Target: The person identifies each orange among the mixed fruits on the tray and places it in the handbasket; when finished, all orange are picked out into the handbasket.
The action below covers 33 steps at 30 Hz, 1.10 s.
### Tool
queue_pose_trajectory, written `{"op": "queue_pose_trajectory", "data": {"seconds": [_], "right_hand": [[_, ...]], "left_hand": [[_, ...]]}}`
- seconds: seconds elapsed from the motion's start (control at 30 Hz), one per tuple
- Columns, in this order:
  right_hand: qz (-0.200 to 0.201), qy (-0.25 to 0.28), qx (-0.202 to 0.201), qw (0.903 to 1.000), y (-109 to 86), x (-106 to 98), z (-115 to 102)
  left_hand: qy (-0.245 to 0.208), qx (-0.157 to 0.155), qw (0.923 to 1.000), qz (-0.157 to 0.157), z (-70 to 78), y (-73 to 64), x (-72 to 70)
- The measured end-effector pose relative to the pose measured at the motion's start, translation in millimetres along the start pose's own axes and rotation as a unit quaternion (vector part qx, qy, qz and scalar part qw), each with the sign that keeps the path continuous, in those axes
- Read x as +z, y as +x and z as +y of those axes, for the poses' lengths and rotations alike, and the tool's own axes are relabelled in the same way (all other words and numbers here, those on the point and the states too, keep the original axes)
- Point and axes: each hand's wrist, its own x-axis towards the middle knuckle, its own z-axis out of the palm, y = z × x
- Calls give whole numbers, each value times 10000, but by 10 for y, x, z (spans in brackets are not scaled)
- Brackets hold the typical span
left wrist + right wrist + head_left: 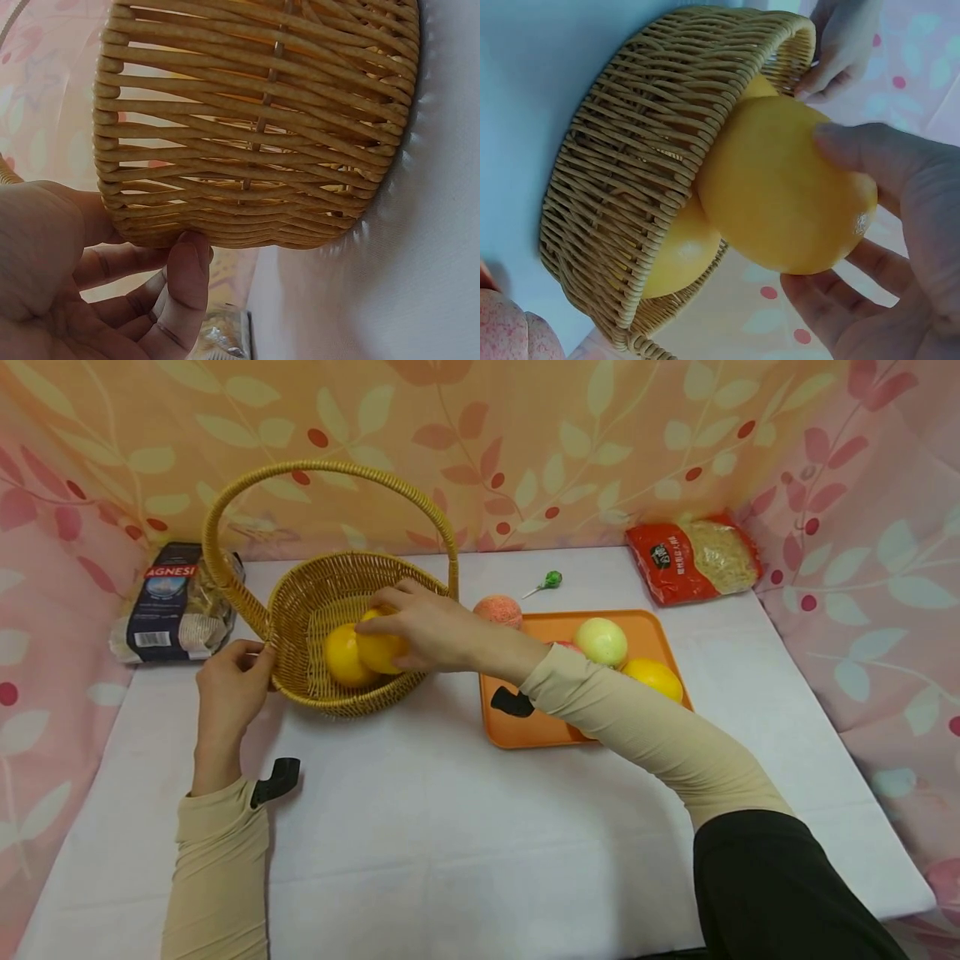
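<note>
A yellow-orange orange (780,184) is held between the thumb and fingers of my right hand (431,627), at the right rim of the wicker basket (300,602). Inside the basket lies another orange (347,658). The right wrist view shows yellow fruit (679,255) on either side of the held one, partly hidden by the weave. At the basket's left side, my left hand (234,683) pinches the rim, with the thumb (187,270) against the outer weave in the left wrist view. The basket stands upright on the table, its tall handle raised.
Right of the basket is an orange tray (517,739) with a pale green fruit (600,642), a yellow fruit (654,678) and others behind my forearm. A pinkish round fruit (498,610), green lollipop (552,580), red noodle packet (697,560) and pasta bag (176,606) lie around.
</note>
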Motion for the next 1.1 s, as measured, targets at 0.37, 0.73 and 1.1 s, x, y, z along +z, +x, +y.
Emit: {"op": "queue_pose_trajectory", "data": {"seconds": [0.37,0.73,1.1], "right_hand": [[25,-123,-182,9998,-8,67,41],[-364,43,365,9987,86,178,76],[-572,-72,289,9979,203,368,24]], "left_hand": [[80,40,10000,5,-19,13,4],[-53,-67,10000,-3,-19,4,13],[8,121,9999,64,-20,18,-5]]}}
